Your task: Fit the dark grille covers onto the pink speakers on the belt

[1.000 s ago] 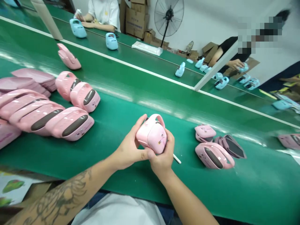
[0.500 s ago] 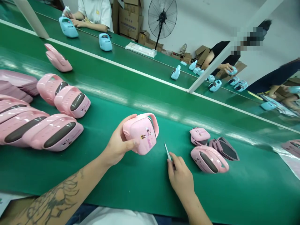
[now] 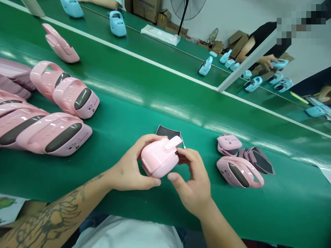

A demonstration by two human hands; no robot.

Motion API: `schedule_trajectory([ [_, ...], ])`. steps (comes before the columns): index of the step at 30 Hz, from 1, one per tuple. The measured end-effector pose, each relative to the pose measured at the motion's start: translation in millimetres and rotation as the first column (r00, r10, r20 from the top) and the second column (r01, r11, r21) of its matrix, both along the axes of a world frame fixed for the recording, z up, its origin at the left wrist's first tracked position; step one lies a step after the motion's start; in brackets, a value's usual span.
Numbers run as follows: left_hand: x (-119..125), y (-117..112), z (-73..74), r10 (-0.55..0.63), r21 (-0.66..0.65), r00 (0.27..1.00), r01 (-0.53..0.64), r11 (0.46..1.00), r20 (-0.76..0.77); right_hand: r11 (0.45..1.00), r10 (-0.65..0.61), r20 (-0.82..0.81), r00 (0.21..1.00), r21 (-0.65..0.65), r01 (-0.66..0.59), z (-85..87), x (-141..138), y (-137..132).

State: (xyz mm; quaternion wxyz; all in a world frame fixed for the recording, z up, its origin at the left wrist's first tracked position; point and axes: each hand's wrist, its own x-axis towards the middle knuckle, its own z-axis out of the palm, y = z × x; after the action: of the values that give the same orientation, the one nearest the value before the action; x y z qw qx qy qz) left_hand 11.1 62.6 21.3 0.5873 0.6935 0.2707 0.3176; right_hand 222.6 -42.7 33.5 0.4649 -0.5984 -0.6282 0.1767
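Observation:
My left hand (image 3: 130, 165) wraps around a pink plastic housing (image 3: 160, 155), thumb below and fingers over the far side. The housing's rounded end and a short tab on top face me. At its right side is my right hand (image 3: 193, 175), fingers curled near the housing and thumb apart. A thin metal-tipped tool (image 3: 183, 141) sticks out beyond those fingers, its handle hidden; its exact kind is unclear. Just behind the housing shows a dark, pale-edged panel (image 3: 168, 131), partly covered by the left fingers.
Several pink housings (image 3: 55, 132) stand at left, beside stacked mauve panels (image 3: 15, 74). Another pink housing (image 3: 240, 172) lies at right, near small pink covers (image 3: 229, 142) and dark panels (image 3: 257, 160). Past a white rail (image 3: 155, 70), people handle blue housings (image 3: 117, 24).
The housing in my left hand has turned, so its printed face is out of sight. My right hand has come up to its right side. The dark panel now shows behind; the camera view has tilted down.

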Motion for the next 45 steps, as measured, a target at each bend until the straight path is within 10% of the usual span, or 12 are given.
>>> schedule_trajectory([
  [11,-32,-29,-31.9,-0.014,0.026,0.996,0.016,1.000,-0.084,0.952,-0.165,-0.281,0.945,-0.296,0.078,-16.7,-43,-24],
  [23,-34,-42,-9.7,-0.017,-0.165,0.974,-0.021,0.986,-0.226,0.897,-0.194,-0.196,0.961,-0.431,0.093,-6.5,-45,-34],
  [45,-34,-38,-22.5,-0.026,0.036,0.974,0.035,0.999,-0.225,0.941,-0.182,-0.125,0.975,-0.310,0.136,-5.3,-59,-35],
])
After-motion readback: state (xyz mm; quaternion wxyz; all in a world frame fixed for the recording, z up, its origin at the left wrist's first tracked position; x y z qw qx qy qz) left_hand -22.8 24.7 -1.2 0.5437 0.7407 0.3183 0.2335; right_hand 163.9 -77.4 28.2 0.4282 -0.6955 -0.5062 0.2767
